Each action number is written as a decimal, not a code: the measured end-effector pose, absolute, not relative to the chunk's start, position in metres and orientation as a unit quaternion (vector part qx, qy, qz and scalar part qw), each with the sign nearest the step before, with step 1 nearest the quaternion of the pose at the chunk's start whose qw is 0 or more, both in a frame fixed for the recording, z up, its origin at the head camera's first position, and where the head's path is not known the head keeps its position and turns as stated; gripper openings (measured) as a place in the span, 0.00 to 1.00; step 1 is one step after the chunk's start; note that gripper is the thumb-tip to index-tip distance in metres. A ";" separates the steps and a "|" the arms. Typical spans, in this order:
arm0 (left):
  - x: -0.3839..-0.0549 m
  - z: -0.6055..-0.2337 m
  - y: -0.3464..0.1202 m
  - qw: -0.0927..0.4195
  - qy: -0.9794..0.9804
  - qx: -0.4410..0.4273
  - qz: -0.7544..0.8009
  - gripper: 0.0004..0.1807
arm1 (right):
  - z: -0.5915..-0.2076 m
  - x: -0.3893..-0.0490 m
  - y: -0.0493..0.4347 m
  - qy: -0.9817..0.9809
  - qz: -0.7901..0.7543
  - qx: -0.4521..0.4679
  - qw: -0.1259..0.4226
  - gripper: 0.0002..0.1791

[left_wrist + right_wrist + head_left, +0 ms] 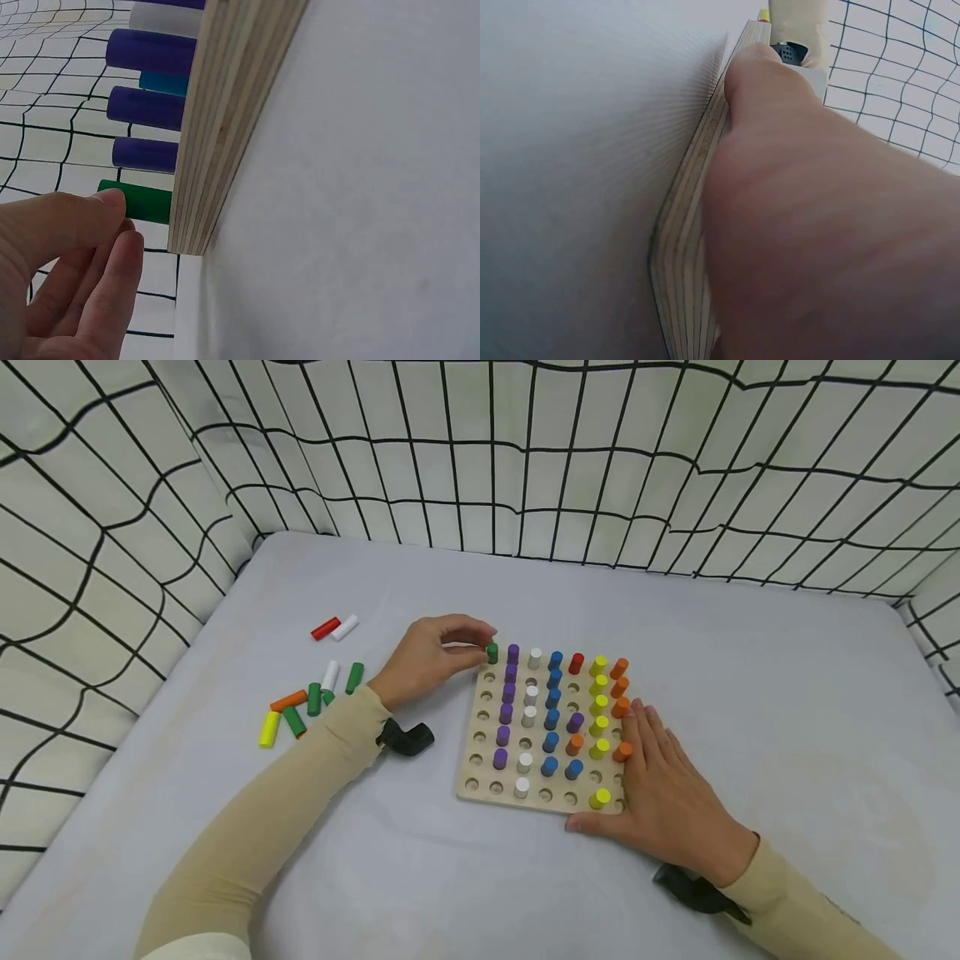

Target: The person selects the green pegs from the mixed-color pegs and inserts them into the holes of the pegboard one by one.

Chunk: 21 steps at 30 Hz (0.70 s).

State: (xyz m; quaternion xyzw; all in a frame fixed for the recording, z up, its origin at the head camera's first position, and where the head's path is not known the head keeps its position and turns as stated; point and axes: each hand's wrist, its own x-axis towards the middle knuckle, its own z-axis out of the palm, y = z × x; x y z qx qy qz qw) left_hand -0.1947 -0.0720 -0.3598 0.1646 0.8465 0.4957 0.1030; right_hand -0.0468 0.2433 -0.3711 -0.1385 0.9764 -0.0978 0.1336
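A wooden pegboard (483,777) with rows of round holes lies on the white surface, with several coloured pegs upright in it. At its far left corner my left hand (435,656) pinches a green peg (148,202) between thumb and fingers. That peg stands at the corner hole, its lower end against the board. Beside it runs a column of purple pegs (508,693). My right hand (671,785) rests along the board's right edge, fingers straight, thumb at the near edge. It hides some holes there. Close up, the right wrist view shows this hand (817,202) against the layered board edge.
Left of the board lie several loose pegs, among them a yellow peg (268,729), an orange peg (288,700) and a green peg (355,677). A red peg (326,627) and a white peg (346,627) lie farther back. Black netting (465,502) borders the surface.
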 end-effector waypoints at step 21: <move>-0.177 -0.325 -0.151 0.101 0.885 0.160 0.426 0.16 | -0.370 -0.045 0.241 0.974 -0.105 -0.148 0.132 0.82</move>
